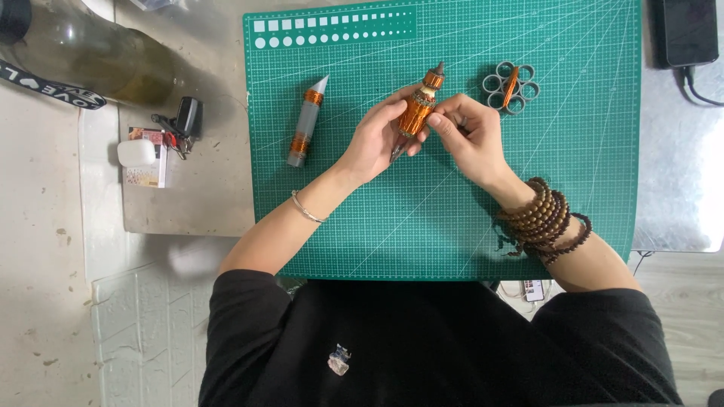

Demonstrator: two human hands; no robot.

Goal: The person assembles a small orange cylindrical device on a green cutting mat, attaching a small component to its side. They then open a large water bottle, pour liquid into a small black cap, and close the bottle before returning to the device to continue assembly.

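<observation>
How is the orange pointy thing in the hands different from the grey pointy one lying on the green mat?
The orange spindle is held up off the mat by both hands, left hand and right hand; the grey spindle lies untouched on the green mat. The orange spindle is wrapped in orange nearly all over, while the grey spindle has only two narrow orange bands. The orange spindle's tip is dark, the grey spindle's pale. Both are long and taper to a point.

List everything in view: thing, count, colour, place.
cutting mat: 1, green, centre of table
spindle: 1, orange and brown, held in both hands
grey tube: 1, grey with orange bands, mat's left part
ring cluster: 1, grey with orange, mat's upper right
bottle: 1, dark glass, top left
white case: 1, left of mat
phone: 1, black, top right
left hand: silver bangle
right hand: brown bead bracelets
</observation>
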